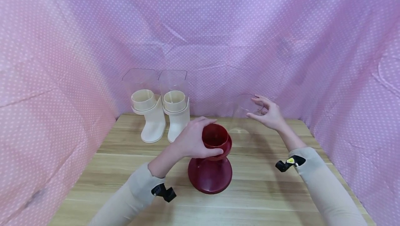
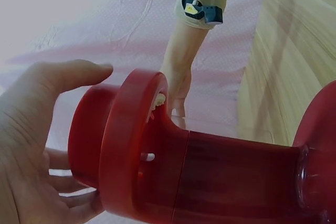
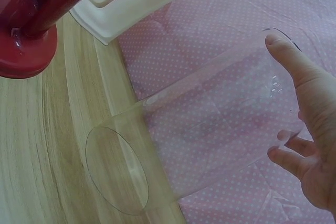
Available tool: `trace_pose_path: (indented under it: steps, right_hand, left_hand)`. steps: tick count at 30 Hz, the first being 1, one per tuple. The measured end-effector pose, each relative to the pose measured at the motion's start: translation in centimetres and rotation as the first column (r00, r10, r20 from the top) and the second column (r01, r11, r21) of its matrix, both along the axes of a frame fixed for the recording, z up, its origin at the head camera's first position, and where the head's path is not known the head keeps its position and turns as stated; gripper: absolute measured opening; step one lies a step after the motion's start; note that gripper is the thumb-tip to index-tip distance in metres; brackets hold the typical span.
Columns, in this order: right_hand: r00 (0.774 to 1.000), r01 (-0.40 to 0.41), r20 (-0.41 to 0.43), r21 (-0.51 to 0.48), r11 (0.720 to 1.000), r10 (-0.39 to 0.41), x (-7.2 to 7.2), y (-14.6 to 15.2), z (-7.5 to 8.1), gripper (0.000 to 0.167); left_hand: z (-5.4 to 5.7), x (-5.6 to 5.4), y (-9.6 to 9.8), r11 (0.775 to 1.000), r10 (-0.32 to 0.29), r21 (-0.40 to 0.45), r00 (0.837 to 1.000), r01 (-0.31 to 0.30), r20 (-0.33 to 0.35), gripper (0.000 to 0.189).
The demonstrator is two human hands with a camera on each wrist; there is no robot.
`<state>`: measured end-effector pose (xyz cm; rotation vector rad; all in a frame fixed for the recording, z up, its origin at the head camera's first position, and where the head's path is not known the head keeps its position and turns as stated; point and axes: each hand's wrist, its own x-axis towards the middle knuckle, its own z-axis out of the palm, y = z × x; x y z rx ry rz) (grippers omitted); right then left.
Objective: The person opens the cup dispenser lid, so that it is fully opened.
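My left hand [image 1: 195, 137] curves around the cup-shaped red top [image 1: 215, 134] of a stand, thumb on the near side and fingers on the far side. Below it, the stand's red neck [image 2: 231, 171] leads down to a round base [image 1: 210, 175] on the table. White bits show under the red collar [image 2: 126, 145] in the left wrist view. Off to the right, my right hand [image 1: 269, 114] holds a clear cylinder [image 3: 205, 119] at its upper rim, thumb and fingers on opposite sides. The cylinder's lower end is over the wooden surface behind the red stand.
Two cream stands [image 1: 153, 127] with round cups are side by side at the back left, under clear squarish containers [image 1: 173, 78]. Pink dotted cloth [image 1: 218, 52] hangs behind and on both sides of the wooden table [image 1: 250, 198].
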<state>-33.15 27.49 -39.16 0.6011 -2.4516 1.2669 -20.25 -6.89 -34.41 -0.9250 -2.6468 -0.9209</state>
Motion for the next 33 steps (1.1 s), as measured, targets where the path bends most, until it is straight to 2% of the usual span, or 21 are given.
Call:
trace_pose_path:
  steps: [4,8,14,18,22,28,33]
  right_hand:
    - [1.000,0.005,0.004,0.003,1.000,-0.005,-0.1,0.0,0.0,0.068]
    - [1.000,0.022,-0.009,0.014,1.000,-0.022,0.1,-0.3,0.1,0.066]
    - [1.000,-0.019,-0.016,-0.015,1.000,0.019,2.0,-1.4,1.9,0.063]
    - [0.999,-0.026,-0.021,-0.007,1.000,0.026,2.7,-1.6,2.6,0.063]
    - [1.000,-0.009,-0.015,-0.008,1.000,0.009,2.2,-1.4,2.1,0.064]
    - [1.000,0.009,-0.023,-0.005,1.000,-0.009,0.1,-0.3,0.1,0.067]
    - [1.000,0.013,-0.016,-0.001,1.000,-0.014,-0.4,-0.1,-0.3,0.069]
  left_hand:
    - [0.1,-0.3,0.5,0.999,0.046,-0.007,0.999,-0.046,0.030,0.078]
    - [0.2,-1.1,0.7,0.998,0.059,-0.003,0.998,-0.059,0.029,0.073]
    - [0.2,-3.2,1.0,0.993,0.113,-0.019,0.994,-0.113,0.000,0.073]
    - [0.3,-4.8,1.2,0.987,0.161,-0.013,0.987,-0.161,0.007,0.074]
    - [0.3,-6.4,1.5,0.978,0.210,0.008,0.977,-0.211,0.035,0.074]
    - [0.0,-8.9,2.3,0.959,0.277,0.039,0.956,-0.282,0.102,0.074]
    - [0.0,-10.8,2.7,0.945,0.314,0.056,0.941,-0.323,0.129,0.076]
